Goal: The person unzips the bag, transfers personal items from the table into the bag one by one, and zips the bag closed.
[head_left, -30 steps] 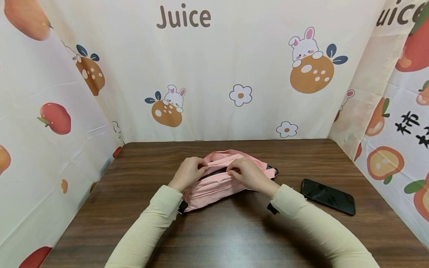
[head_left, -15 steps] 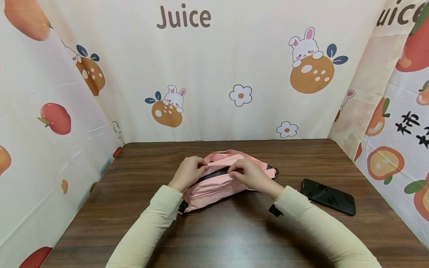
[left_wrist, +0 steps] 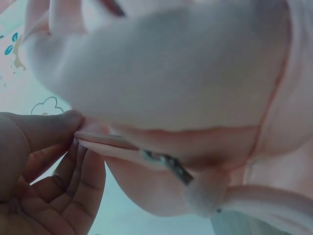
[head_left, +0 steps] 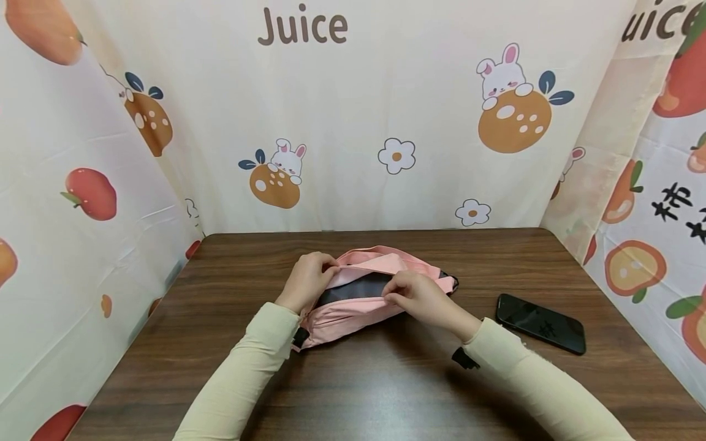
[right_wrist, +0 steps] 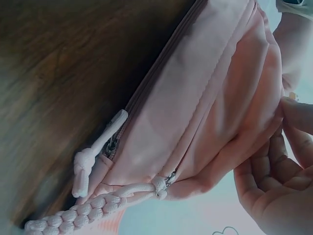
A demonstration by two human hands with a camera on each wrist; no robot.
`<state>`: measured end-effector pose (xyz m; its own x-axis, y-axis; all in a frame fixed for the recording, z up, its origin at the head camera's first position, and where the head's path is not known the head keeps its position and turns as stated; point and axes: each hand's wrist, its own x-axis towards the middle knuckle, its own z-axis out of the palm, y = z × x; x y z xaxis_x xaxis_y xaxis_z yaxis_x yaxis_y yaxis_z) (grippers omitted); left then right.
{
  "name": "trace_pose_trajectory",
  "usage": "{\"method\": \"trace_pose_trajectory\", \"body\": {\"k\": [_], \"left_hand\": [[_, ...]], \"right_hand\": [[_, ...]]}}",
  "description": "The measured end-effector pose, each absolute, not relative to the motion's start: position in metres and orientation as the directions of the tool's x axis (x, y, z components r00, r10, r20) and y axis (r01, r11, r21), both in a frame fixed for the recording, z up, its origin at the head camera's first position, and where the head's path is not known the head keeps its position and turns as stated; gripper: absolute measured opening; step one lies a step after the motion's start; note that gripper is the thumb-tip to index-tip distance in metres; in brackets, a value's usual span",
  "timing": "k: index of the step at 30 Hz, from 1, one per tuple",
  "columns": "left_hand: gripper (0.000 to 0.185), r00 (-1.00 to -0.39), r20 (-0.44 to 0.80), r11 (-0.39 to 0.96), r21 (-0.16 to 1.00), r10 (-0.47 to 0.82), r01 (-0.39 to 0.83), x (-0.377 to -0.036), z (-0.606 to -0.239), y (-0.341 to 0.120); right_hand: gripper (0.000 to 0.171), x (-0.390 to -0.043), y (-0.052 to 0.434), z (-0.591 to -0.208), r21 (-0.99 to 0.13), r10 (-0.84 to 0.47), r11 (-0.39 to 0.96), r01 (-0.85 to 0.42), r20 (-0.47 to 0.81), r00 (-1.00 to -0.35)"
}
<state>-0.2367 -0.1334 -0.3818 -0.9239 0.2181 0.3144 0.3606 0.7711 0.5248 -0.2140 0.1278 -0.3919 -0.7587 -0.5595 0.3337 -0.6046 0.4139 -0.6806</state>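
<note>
A pink waist bag (head_left: 353, 318) lies on the wooden table, its mouth spread so that the dark grey lining (head_left: 355, 289) shows. My left hand (head_left: 309, 278) pinches the far edge of the opening at its left end; the left wrist view shows thumb and fingers on that zipper edge, with a metal zipper pull (left_wrist: 168, 164) close by. The near edge is pinched between thumb and fingers of my right hand (head_left: 421, 299). In the right wrist view a braided pink cord (right_wrist: 78, 215) and a knotted zipper cord (right_wrist: 90, 161) hang from the bag.
A black smartphone (head_left: 540, 323) lies on the table (head_left: 375, 392) to the right of the bag. Black buckle ends (head_left: 300, 337) stick out at the bag's left. Fruit-printed curtains (head_left: 342, 110) close off the back and both sides.
My right hand has moved toward the front and right, pulling the near edge with it. The bag's mouth has widened and more lining shows. The left hand has risen slightly.
</note>
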Motion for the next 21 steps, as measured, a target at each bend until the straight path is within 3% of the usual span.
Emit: {"method": "trace_pose_trajectory", "body": {"k": [21], "left_hand": [[0.008, -0.911, 0.364, 0.778, 0.508, 0.195, 0.369, -0.234, -0.379, -0.133]], "right_hand": [[0.007, -0.199, 0.137, -0.401, -0.573, -0.597, 0.413, -0.708, 0.416, -0.686]]}}
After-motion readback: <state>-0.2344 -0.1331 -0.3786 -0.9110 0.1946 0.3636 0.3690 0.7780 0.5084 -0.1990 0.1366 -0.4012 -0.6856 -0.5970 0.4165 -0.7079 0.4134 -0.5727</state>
